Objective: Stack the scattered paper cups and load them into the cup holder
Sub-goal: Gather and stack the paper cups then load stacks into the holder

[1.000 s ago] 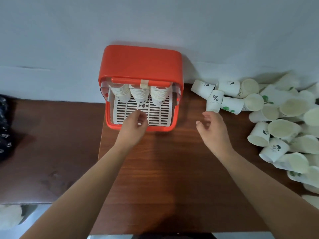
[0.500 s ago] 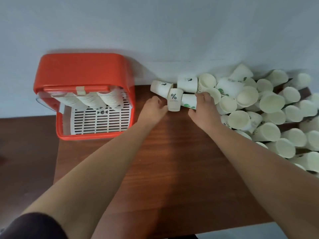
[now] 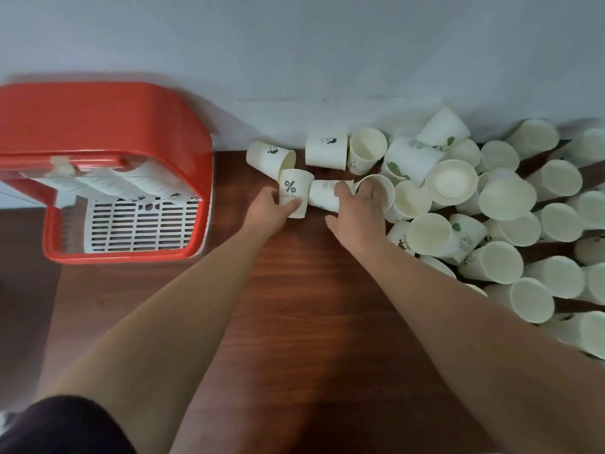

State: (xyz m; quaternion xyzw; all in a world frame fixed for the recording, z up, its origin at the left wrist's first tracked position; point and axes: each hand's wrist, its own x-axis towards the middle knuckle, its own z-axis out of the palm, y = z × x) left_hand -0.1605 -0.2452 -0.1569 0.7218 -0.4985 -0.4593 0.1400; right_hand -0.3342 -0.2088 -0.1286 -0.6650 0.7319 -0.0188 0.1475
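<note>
Gripping the % cup [image 3: 292, 188], the left hand [image 3: 270, 213] had its fingers curled round the cup's lower wall. The cup stood roughly upright on the table [image 3: 294, 322], near the wall [image 3: 294, 60]. The right hand [image 3: 358, 214] grasped a lying cup [image 3: 322, 194], thumb laid over its side, the other fingers bent across its far end beside the mouth of a neighbouring cup. The two held cups touched each other. More loose cups [image 3: 507, 224] were heaped to the right, many on their sides with mouths facing the camera, some leaning on the wall. The red holder [image 3: 108, 126] sat at the left against the wall, well apart from both hands. Three slanted stacks [image 3: 108, 185] of cups hung in it above a white grate [image 3: 140, 224]. A dark sleeve [image 3: 49, 424] showed at the lower left.
</note>
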